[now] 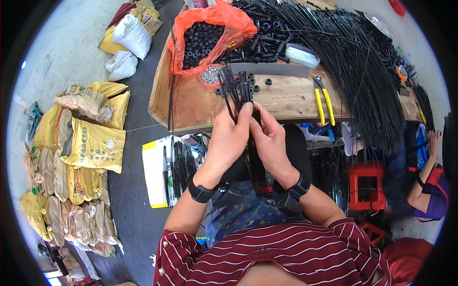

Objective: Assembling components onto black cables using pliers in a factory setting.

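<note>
Over the near edge of the workbench, my left hand is closed on a bundle of thin black rods with a black plastic tube fitting upright at the top. The upper rod ends fan out beside the fitting, and the rest hang down toward my lap. My right hand pinches the same bundle just below the fitting, its thumb close to the left one. What exactly lies between the fingertips is partly hidden. Small black caps lie just beyond the hands, near a round red tub of small silvery parts.
An orange plastic bag of black parts stands at the back left. Yellow-handled pliers lie to the right, beside a large heap of black rods. A red stool stands below. Another person's arm shows at far right.
</note>
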### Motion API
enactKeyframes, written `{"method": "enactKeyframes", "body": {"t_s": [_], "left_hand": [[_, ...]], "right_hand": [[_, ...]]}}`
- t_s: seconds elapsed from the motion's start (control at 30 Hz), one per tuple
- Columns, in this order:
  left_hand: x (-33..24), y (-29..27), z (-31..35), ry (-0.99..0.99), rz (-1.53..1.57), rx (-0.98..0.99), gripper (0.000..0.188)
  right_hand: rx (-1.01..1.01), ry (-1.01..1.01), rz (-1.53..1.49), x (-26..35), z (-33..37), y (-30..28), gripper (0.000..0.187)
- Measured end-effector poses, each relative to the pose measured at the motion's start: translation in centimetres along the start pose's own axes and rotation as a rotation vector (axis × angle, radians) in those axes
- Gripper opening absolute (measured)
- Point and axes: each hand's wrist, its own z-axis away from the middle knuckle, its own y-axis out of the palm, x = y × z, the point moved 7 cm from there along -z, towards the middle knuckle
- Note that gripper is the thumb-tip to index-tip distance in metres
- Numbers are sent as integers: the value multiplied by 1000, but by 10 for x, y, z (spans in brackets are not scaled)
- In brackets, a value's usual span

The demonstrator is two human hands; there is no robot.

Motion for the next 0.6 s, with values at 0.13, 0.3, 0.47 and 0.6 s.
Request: {"method": "enactKeyframes", "body": {"t_s": [0.13,0.3,0.47,0.6], "left_hand": [[16,-5,-5,-108,241,-12,21],[12,-6,-5,-63,319,27,24],[8,-6,-10,-38,430,81,25],[-6,-8,-10,17,225,57,23]], "right_hand": [[47,13,-170,4,-7,4,36],[81,22,-167,4,-14,-4,31],[176,201,-420,4,-17,5,27],[213,260,-486,0,-20,13,23]]}}
